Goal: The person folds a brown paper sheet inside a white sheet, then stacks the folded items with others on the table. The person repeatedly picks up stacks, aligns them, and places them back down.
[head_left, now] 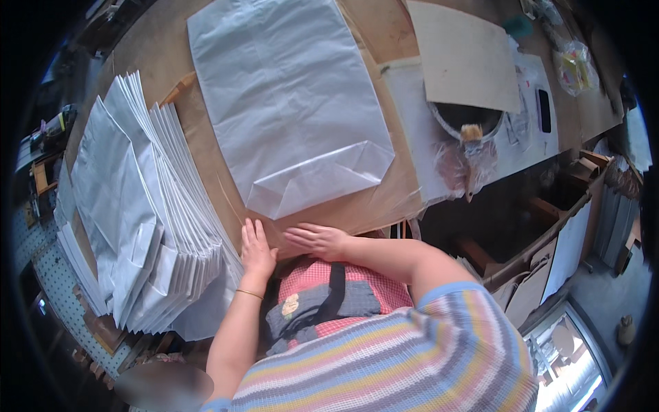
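Bag (295,96) lies just past the fingertips, folded end toward the bench's (134,44) near edge, long axis running away. Left hand (258,255) and right hand (321,240) are flat, fingers loosely together; can't call which is closer.

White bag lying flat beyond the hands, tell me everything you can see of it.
The white bag looks like creased paper. It lies flat, slightly askew, on a brown sheet, its far end reaching the picture's upper edge. The near end has a folded bottom with angled corner creases. The left hand and right hand rest just short of it, seemingly not touching.
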A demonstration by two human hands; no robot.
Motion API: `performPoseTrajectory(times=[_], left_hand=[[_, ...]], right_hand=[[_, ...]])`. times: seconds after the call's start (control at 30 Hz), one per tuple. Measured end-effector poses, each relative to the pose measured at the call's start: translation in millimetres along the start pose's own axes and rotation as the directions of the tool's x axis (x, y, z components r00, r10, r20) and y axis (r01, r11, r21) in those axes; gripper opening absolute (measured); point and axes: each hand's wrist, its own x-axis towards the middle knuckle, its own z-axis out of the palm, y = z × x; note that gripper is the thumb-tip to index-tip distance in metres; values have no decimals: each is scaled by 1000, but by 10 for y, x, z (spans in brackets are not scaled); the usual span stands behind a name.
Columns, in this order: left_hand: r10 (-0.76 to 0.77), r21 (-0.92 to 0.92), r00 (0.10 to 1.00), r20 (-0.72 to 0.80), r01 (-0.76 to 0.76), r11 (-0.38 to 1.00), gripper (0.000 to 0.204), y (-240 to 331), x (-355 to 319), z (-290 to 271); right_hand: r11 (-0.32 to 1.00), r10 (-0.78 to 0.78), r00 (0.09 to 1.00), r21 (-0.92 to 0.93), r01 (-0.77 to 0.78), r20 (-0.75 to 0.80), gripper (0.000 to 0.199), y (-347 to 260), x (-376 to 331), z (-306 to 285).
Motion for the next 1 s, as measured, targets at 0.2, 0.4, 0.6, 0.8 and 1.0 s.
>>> performPoseTrajectory(times=[0.2,0.4,0.6,0.8,1.0], left_hand=[[108,180,993,39,-113,977,90,-207,-46,68],[122,275,991,49,-131,952,90,-252,-47,162],[52,312,995,83,-75,947,93,-139,4,83],[117,-121,891,439,-70,990,52,12,-213,-972],[415,-86,740,-529,-533,842,44,-147,-1220,-2377]], right_hand=[[998,59,998,-30,-60,-11,62,-158,178,244],[947,273,962,-176,-269,-2,59,406,-1221,-332],[966,172,984,202,-161,-38,47,149,-816,-361],[854,520,852,46,-518,-67,28,210,-199,-1066],[803,456,879,-364,-473,-136,48,384,145,-566]])
